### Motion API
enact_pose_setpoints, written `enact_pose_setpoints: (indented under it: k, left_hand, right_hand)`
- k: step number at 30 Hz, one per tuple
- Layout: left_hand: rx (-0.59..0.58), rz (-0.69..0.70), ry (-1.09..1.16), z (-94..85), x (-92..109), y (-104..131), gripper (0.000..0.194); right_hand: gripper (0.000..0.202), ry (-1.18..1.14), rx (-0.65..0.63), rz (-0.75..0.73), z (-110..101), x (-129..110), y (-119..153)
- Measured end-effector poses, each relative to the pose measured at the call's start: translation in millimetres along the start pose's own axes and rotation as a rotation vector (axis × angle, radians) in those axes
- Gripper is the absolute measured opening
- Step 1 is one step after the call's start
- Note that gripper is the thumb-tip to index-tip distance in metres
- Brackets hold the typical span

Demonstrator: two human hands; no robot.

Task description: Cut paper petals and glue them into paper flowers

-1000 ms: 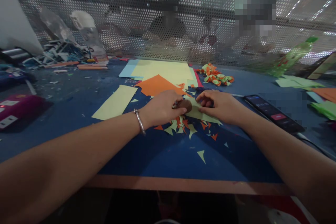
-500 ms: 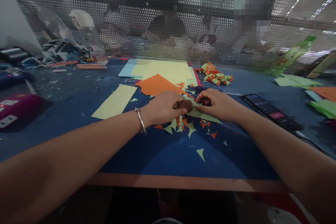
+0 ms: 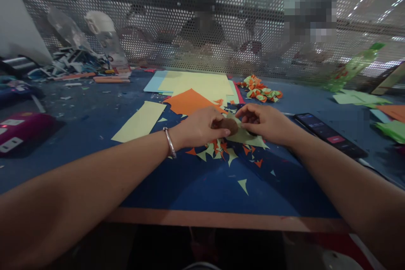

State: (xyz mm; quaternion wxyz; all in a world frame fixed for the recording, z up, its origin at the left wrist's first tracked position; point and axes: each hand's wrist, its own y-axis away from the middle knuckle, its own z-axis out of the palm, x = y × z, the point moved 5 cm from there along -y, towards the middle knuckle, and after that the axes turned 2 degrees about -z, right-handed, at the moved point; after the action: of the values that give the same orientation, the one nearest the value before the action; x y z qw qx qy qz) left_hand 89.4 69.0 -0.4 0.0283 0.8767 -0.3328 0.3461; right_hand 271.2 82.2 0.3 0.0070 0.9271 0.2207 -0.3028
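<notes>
My left hand (image 3: 204, 126) pinches a brown round disc (image 3: 230, 125) between thumb and fingers; its material I cannot make out. The disc lies over a pale green piece of paper (image 3: 248, 136). At the right end of that paper hovers my right hand (image 3: 261, 121), thumb and index finger apart with nothing visible between them. Pale green and orange paper scraps (image 3: 218, 149) are scattered below the left hand. Just behind it lies an orange sheet (image 3: 190, 102). A pale yellow-green strip (image 3: 139, 121) rests left of the hands.
Stacked coloured sheets (image 3: 199, 81) and a pile of curled orange and green pieces (image 3: 261, 88) sit at the back. A phone (image 3: 329, 135) lies to the right, a magenta power strip (image 3: 25, 130) to the left. Bottles and a perforated metal screen (image 3: 158, 42) stand behind; people show beyond it.
My left hand and the disc have shifted slightly right. My right hand's thumb has come off the green paper, its fingers spreading a little.
</notes>
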Motion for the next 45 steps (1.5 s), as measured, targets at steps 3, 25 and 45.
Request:
enact_pose_setpoints:
  k: [3,25,45]
  left_hand:
    - [0.053,0.008,0.046,-3.0,-1,0,0.018]
    - [0.112,-0.024,0.552,-0.9,-2,-2,0.017]
    - [0.336,-0.066,0.599,-0.3,-1,3,0.022]
  right_hand:
    - [0.023,-0.120,0.008,-0.040,-5,-7,4]
    - [0.029,-0.244,0.182,-0.117,-19,-29,16]
    - [0.020,-0.282,0.416,-0.063,-22,-36,24]
